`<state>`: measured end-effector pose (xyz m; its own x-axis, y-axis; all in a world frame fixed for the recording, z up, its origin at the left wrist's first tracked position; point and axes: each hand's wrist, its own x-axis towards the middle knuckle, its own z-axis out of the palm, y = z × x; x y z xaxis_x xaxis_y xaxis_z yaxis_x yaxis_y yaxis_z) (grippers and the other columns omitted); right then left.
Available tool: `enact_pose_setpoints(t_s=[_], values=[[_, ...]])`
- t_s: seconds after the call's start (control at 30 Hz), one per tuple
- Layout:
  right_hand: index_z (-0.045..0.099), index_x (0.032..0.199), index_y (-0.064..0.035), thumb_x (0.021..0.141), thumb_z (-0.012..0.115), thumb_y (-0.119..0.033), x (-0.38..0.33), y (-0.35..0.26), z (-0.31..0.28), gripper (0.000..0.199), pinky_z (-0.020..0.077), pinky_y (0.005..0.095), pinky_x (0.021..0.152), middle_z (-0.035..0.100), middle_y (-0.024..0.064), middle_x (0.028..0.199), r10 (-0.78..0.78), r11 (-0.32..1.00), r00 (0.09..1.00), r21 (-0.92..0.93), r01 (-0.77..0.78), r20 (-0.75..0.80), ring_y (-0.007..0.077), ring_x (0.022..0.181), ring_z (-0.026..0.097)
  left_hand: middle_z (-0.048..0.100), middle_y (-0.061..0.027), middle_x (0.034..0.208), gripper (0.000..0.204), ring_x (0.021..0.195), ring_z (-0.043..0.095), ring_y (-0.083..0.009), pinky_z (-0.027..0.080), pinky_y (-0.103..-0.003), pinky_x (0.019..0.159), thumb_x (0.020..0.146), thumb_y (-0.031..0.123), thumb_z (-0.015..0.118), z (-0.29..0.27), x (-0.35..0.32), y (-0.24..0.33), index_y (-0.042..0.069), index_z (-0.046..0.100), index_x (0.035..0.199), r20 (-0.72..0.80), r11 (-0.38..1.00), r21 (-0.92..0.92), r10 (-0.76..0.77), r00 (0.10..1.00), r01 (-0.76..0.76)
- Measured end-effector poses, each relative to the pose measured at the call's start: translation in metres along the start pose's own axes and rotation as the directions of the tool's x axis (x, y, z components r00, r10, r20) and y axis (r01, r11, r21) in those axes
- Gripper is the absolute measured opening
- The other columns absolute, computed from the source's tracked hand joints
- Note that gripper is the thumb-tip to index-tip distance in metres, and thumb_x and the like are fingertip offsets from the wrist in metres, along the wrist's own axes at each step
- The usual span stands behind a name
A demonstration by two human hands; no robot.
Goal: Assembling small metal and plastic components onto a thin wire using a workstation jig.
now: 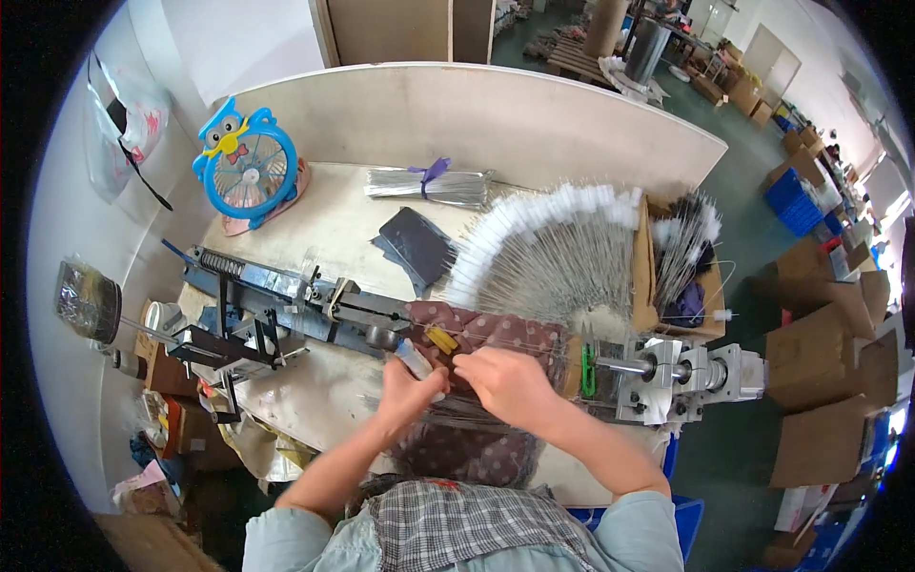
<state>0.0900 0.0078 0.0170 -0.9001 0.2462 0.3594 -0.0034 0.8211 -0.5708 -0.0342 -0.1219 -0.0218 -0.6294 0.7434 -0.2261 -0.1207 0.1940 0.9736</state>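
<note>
My left hand (408,393) is closed round a small white and blue tube-like piece (414,358), its upper end tilted up to the left. Close beside it, my right hand (505,383) has its fingers pinched together; what is between them is too small to tell. Just beyond both hands lies a yellow-handled tool (440,339) on a brown dotted cloth (515,334). A round metal cup-like part (382,337) sits left of the tube. Farther back, many thin wire brushes with white tips (562,248) fan out across the table.
A long metal fixture (286,296) runs along the left, and a motor-driven shaft machine (667,372) stands at right beside green-handled scissors (587,370). Behind are a blue fan (250,172), a tied wire bundle (429,185), dark sheets (416,246) and a cardboard box (647,276).
</note>
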Motion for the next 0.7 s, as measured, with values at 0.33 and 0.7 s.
enact_pose_setpoints(t_s=[0.33,0.7], values=[[0.059,0.082,-0.006,0.078,0.064,-0.019,0.01,0.018,0.035,0.015,0.0509,0.0368,0.06,0.055,0.0091,0.083,0.071,0.992,0.997,-0.104,-0.067,0.037,0.0278,0.073,0.061,0.06,-0.0069,0.083,0.035,0.073,0.059,-0.0131,0.048,-0.029,0.066,0.083,0.03,0.066,-0.09,-0.011,-0.024,0.006,0.052,0.103,-0.301,0.945,-0.315,-0.192,0.934,0.093],[0.062,0.087,-0.0043,0.077,0.067,-0.017,0.014,0.004,0.024,0.017,0.0494,0.0378,0.06,0.057,0.0109,0.08,0.067,0.994,0.993,-0.088,-0.058,0.098,0.0308,0.07,0.061,0.058,0.0023,0.075,0.022,0.069,0.055,-0.0108,0.045,-0.026,0.065,0.085,0.032,0.063,-0.191,-0.041,-0.055,0.01,0.062,0.087,-0.387,0.722,-0.691,-0.395,0.834,0.021]])
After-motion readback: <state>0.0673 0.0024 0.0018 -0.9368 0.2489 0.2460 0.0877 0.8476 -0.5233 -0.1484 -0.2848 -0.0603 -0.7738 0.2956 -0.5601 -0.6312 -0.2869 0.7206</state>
